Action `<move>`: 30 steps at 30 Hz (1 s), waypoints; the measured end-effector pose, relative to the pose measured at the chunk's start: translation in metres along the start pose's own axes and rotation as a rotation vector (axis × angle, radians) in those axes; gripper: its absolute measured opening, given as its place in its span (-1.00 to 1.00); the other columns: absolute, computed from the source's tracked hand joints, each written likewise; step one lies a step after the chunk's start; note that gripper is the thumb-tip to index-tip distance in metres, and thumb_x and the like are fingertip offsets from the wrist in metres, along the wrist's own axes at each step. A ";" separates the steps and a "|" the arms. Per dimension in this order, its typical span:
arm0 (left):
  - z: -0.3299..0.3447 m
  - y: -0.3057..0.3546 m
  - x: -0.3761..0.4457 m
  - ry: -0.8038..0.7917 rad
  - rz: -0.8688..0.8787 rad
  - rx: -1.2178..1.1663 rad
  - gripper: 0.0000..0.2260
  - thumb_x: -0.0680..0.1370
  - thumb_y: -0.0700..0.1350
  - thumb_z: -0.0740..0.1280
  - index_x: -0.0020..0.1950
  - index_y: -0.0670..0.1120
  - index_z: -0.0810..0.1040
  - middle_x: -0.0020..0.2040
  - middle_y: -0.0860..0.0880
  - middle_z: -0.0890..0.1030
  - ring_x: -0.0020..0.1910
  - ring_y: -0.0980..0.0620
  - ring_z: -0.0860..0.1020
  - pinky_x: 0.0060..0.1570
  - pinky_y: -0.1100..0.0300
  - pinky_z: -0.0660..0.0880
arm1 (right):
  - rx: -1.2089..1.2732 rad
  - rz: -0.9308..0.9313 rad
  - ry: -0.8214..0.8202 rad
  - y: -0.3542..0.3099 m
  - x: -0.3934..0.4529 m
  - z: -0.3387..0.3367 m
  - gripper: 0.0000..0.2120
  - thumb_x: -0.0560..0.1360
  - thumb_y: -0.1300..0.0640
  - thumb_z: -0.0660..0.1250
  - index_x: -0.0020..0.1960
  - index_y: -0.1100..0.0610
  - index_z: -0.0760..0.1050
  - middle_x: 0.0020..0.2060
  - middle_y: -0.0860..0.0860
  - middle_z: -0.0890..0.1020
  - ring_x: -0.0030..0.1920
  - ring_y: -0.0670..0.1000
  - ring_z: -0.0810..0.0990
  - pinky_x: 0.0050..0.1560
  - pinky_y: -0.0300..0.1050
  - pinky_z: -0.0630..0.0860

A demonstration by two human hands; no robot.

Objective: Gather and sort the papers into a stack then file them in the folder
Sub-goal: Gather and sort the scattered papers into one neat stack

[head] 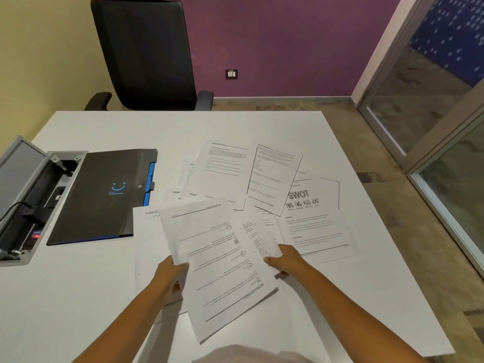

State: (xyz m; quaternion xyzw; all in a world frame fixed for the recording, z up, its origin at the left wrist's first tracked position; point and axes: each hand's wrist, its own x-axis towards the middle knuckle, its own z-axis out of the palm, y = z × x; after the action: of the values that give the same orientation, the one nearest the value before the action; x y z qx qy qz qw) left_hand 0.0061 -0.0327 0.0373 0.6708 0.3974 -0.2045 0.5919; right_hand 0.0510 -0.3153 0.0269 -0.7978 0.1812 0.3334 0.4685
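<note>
Several printed white papers lie scattered over the white table (pixel 78 297). My left hand (pixel 171 271) grips the left edge of a printed sheet (pixel 220 268) lifted above the table, its text upside down to me. My right hand (pixel 284 259) pinches the near edge of another sheet (pixel 258 231) that lies partly under it. A sheet headed SWOT (pixel 311 216) lies to the right. Two more text pages (pixel 222 169) (pixel 273 176) lie farther back. A black folder (pixel 104 195) with blue tabs lies closed at the left.
An open grey cable box (pixel 28 195) with plugs and a cord is set into the table at the far left. A black office chair (pixel 146 53) stands behind the far edge. Glass partitions stand at the right.
</note>
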 end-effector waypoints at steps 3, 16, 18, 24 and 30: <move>0.007 0.002 -0.002 -0.043 0.023 -0.070 -0.81 0.52 -0.30 0.24 0.12 -0.14 0.44 -0.01 -0.19 0.57 -0.10 -0.18 0.54 -0.18 0.09 0.51 | -0.010 0.025 0.063 0.003 -0.005 -0.013 -0.77 0.47 0.19 0.37 0.11 0.19 0.52 -0.24 0.04 0.60 -0.41 -0.03 0.57 -0.46 -0.16 0.58; 0.028 0.014 0.002 -0.125 0.052 -0.078 -0.80 0.52 -0.27 0.26 0.12 -0.11 0.45 0.01 -0.20 0.58 -0.05 -0.17 0.52 0.00 -0.04 0.47 | 0.207 0.086 0.379 0.043 -0.050 -0.127 -0.69 0.52 0.20 0.31 0.25 0.24 0.47 -0.06 0.15 0.58 -0.25 0.05 0.53 -0.36 -0.16 0.50; 0.027 0.015 0.003 -0.118 0.046 -0.084 -0.80 0.51 -0.29 0.26 0.12 -0.11 0.45 -0.02 -0.18 0.58 -0.08 -0.16 0.53 -0.07 0.02 0.49 | 0.242 0.051 0.457 0.048 -0.052 -0.141 -0.69 0.53 0.18 0.31 0.24 0.26 0.47 -0.08 0.17 0.58 -0.26 0.06 0.52 -0.36 -0.16 0.49; 0.021 0.012 0.004 -0.132 0.037 -0.069 -0.73 0.50 -0.32 0.23 0.19 -0.16 0.46 0.07 -0.22 0.60 -0.04 -0.20 0.56 -0.11 0.05 0.54 | 0.494 -0.087 0.558 0.040 -0.058 -0.157 -0.74 0.54 0.14 0.28 0.21 0.15 0.45 0.02 0.13 0.59 -0.11 0.06 0.55 -0.23 -0.13 0.50; 0.021 0.012 0.004 -0.112 0.056 -0.022 -0.70 0.56 -0.07 0.25 0.21 -0.21 0.46 0.06 -0.24 0.60 -0.10 -0.17 0.54 -0.04 0.01 0.50 | 0.237 -0.104 0.417 0.012 -0.049 -0.100 -0.68 0.54 0.19 0.27 0.27 0.25 0.44 0.08 0.21 0.57 0.07 0.24 0.56 0.07 0.10 0.53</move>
State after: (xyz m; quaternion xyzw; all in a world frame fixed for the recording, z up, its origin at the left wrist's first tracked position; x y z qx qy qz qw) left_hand 0.0219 -0.0516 0.0372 0.6624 0.3469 -0.2207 0.6262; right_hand 0.0453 -0.4095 0.0874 -0.7972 0.2705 0.1136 0.5277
